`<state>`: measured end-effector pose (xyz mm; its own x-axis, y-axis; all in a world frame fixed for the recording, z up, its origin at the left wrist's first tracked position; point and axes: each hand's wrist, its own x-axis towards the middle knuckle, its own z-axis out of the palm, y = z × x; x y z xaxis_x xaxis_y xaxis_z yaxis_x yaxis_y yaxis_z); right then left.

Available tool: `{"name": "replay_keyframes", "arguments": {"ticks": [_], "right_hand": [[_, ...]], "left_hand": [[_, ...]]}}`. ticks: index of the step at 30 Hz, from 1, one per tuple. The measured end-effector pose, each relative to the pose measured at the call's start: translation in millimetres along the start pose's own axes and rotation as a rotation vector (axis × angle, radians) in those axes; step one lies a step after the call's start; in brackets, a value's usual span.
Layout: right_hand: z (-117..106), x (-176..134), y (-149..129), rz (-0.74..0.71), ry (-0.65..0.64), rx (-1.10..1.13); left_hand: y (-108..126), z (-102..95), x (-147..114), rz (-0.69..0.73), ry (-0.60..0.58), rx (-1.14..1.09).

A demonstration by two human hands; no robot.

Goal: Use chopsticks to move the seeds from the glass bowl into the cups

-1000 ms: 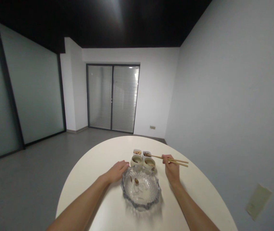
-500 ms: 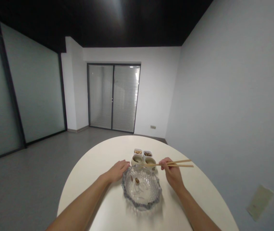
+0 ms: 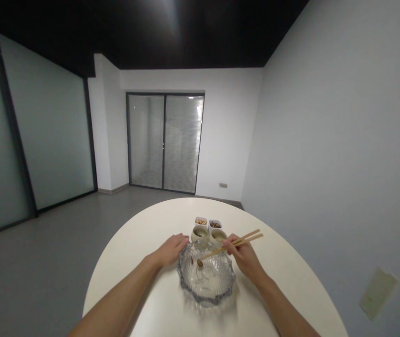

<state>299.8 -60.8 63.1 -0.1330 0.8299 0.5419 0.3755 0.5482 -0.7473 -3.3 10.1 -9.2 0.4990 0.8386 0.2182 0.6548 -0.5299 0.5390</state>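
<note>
A pair of wooden chopsticks [image 3: 243, 239] is held in my right hand [image 3: 242, 255], above the right rim of a clear glass bowl [image 3: 226, 285]. Their tips reach down into the bowl beside a small brown piece [image 3: 200, 263]; whether they pinch it I cannot tell. Another thin reddish-brown piece [image 3: 192, 260] lies just left of it. My left hand [image 3: 172, 250] rests flat on the table with fingers stretched out, its fingertips close to the bowl's left rim.
Behind the bowl stand two beige cups [image 3: 200, 233], the left with dark bits inside. Farther back are a small white dish [image 3: 201, 221] of pale nuts and another white dish [image 3: 215, 224] of dark pieces. All sit on a round white table [image 3: 133, 238].
My right hand has moved left and slightly toward me. The chopstick tips have gone from over the right cup down into the glass bowl, by the brown piece.
</note>
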Motion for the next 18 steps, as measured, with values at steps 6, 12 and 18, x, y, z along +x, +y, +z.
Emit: {"name": "replay_keyframes", "arguments": {"ticks": [6, 12, 18], "right_hand": [[0.5, -0.7, -0.5, 0.007, -0.043, -0.019], [0.1, -2.5, -5.0, -0.068, -0.077, -0.027], [-0.8, -2.1, -11.5, -0.094, -0.045, -0.02]], "left_hand": [[1.1, -0.9, -0.3, 0.009, 0.016, -0.009], [13.3, -6.2, -1.8, 0.064, 0.024, 0.011], [13.6, -5.6, -2.1, 0.028, 0.041, -0.015]]}}
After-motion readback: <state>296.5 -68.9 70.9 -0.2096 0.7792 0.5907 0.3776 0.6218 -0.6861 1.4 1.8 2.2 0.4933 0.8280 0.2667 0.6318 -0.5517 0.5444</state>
